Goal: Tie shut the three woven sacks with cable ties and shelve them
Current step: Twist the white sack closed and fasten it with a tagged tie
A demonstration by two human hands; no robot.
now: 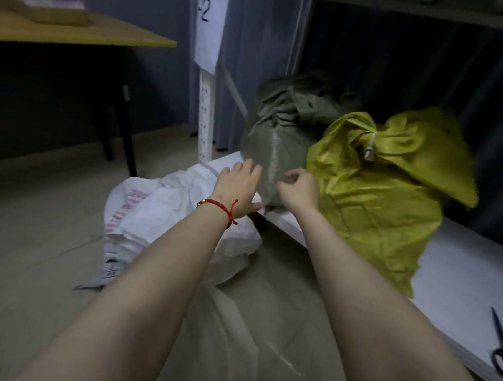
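Your green sack (pixel 280 137) sits at the shelf's (pixel 466 272) front-left edge against the yellow sack (pixel 375 202), with bare board further right; your left hand (pixel 238 186) touches it straight-fingered, and your right hand (pixel 301 190) is loosely curled, empty.

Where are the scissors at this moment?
Head view, far right near the bottom edge: the scissors lie on the white shelf, right of the yellow sack, apart from it.

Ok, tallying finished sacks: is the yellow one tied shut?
Shut: a white cable tie cinches the gathered neck of the yellow sack.
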